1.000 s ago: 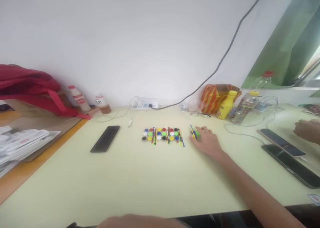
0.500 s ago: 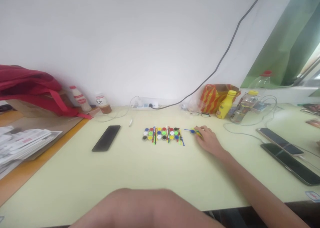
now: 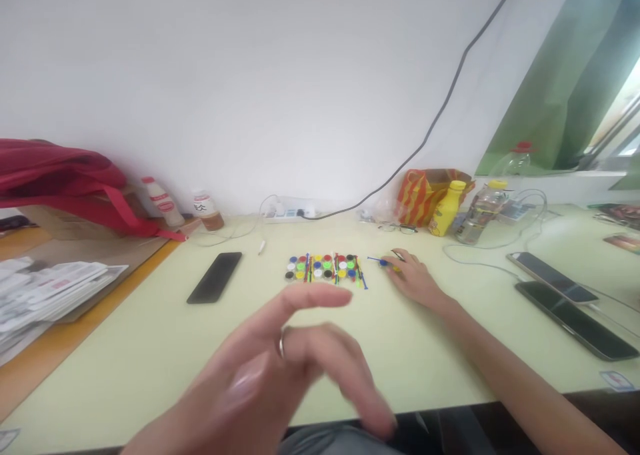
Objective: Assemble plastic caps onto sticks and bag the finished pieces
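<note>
My left hand [image 3: 295, 368] is raised in the foreground, close to the camera. Its fingers are bent and apart, one wears a ring, and nothing is held. Farther off, my right hand [image 3: 414, 278] rests on the table with its fingers loosely spread over a few small pieces. A blue disc [image 3: 383, 263] and a thin blue stick [image 3: 375, 260] poke out at its left, and a bit of yellow shows beneath the fingers. Left of it lie rows of small coloured discs [image 3: 327, 266] with bundles of thin coloured sticks [image 3: 362, 275] between them. My left hand overlaps the lower edge of these rows.
A black phone [image 3: 215, 278] lies at left; two more phones [image 3: 575, 318] lie at right. Along the wall stand a power strip [image 3: 290, 211], a striped bag [image 3: 413, 192], a yellow bottle [image 3: 447, 210] and clear bottles. Papers [image 3: 65, 285] and a red bag [image 3: 65, 182] are far left.
My left hand has come up and turned, so its separated fingers now show where only a blurred part was before. My right hand stays at the small pieces; the view has shifted slightly.
</note>
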The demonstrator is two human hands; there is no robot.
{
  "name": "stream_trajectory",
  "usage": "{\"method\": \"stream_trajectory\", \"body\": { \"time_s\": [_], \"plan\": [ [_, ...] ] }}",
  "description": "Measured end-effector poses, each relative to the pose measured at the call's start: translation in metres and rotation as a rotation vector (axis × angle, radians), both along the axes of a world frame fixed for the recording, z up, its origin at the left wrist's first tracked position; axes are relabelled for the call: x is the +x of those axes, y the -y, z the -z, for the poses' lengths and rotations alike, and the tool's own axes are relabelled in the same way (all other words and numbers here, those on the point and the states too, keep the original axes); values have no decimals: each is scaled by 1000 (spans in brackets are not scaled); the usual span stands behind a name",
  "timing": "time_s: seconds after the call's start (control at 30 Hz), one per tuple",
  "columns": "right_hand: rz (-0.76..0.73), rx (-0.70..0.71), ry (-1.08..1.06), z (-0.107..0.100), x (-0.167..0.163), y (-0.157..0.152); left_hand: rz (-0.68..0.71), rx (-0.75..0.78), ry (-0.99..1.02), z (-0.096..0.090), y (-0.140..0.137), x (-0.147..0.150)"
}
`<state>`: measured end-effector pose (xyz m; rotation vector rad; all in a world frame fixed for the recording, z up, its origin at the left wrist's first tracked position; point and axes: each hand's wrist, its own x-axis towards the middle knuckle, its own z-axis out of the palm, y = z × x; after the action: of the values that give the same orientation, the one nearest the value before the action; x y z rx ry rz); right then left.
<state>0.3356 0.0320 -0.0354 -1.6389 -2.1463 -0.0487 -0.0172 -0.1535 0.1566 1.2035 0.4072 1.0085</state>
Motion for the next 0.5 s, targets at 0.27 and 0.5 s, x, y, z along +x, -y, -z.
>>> {"method": "stream_trajectory", "body": {
  "time_s": [0.27,0.5],
  "plan": [
    [-102,-1,-177,-2,22,19,-166,48,-587,35,-57,-6],
    [-228,-36,-256,-11,28,71,-239,229,-957,96,-79,-37]
  ]
}}
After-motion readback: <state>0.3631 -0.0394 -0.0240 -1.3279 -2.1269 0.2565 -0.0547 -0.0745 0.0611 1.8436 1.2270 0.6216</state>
